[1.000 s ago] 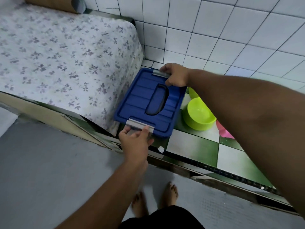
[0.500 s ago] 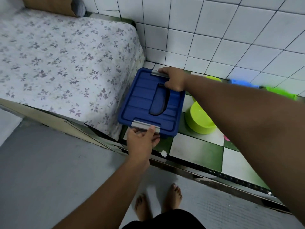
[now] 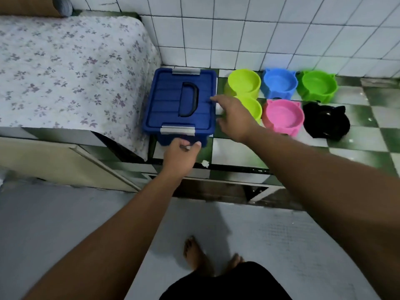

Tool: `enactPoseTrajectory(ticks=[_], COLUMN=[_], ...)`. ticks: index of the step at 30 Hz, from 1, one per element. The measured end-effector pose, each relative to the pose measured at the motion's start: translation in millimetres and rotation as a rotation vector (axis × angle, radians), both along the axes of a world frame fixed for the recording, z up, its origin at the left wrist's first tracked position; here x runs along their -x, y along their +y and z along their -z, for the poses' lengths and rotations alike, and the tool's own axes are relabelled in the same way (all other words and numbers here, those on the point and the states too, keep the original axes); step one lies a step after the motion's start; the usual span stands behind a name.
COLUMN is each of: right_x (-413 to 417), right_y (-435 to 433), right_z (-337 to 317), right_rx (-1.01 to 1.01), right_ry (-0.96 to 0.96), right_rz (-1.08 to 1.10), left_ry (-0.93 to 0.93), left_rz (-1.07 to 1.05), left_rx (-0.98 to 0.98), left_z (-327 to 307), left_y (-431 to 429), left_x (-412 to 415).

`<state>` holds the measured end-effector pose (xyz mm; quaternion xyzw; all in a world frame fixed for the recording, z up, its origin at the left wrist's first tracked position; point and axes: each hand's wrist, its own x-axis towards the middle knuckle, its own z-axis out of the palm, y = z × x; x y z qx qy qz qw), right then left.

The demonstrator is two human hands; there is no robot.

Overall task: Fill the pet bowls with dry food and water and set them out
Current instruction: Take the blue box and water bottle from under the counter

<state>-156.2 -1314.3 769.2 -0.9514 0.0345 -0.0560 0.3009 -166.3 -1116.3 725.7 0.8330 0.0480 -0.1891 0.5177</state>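
Our blue plastic lidded box (image 3: 168,109) sits on the checkered tile floor (image 3: 227,153), between flowered bed (image 3: 65,72) and coloured plastic pet bowls (image 3: 282,114); left hand (image 3: 180,153) curls on its near wall (under the grey latch (image 3: 177,130)), right hand (image 3: 234,119) spread at the lid's edge

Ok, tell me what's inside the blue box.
Nothing inside shows: the lid sits over the whole box, so its contents are hidden. Visible on the lid: a black handle and a grey latch at each end.

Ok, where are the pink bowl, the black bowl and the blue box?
Pink plastic cat-eared bowl (image 3: 282,113): head view, inner floor.
Black cat-eared bowl (image 3: 325,123): head view, middle.
Blue plastic lidded box (image 3: 164,98): head view, lid.
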Motion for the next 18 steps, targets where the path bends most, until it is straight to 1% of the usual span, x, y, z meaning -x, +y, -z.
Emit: enactPoseTrajectory(ticks=[3, 6, 8, 10, 13, 15, 18], right_x=[58.5, 120.8, 165.2, 210.9, 272.7, 301.3, 320.9], right_y=[0.7, -1.1, -4.5, -10.9, -18.0, -22.4, -29.2], right_z=[16.0, 33.2, 48.3, 67.0, 101.8, 125.7, 162.6], right_rx=[-0.007, -0.030, -0.047, -0.071, -0.105, -0.125, -0.212], right_ry=[-0.021, -0.100, -0.145, -0.150, -0.101, 0.006, 0.170], right_rz=[0.004, 0.033, 0.050, 0.071, 0.115, 0.150, 0.191], left_ry=[-0.083, -0.173, -0.208, -0.215, -0.178, -0.155, -0.096], left_rz=[0.126, 0.263, 0.302, 0.322, 0.364, 0.386, 0.399], left_rx=[-0.083, -0.179, -0.184, -0.183, -0.192, -0.214, -0.237], left_z=[7.7, 17.5, 31.2, 49.8, 80.2, 102.2, 137.1], left_y=[-12.2, -23.9, -30.1, -37.5, -41.4, -42.7, -46.1], left_x=[32.1, 75.6, 105.8, 135.4, 170.2, 182.4, 187.2])
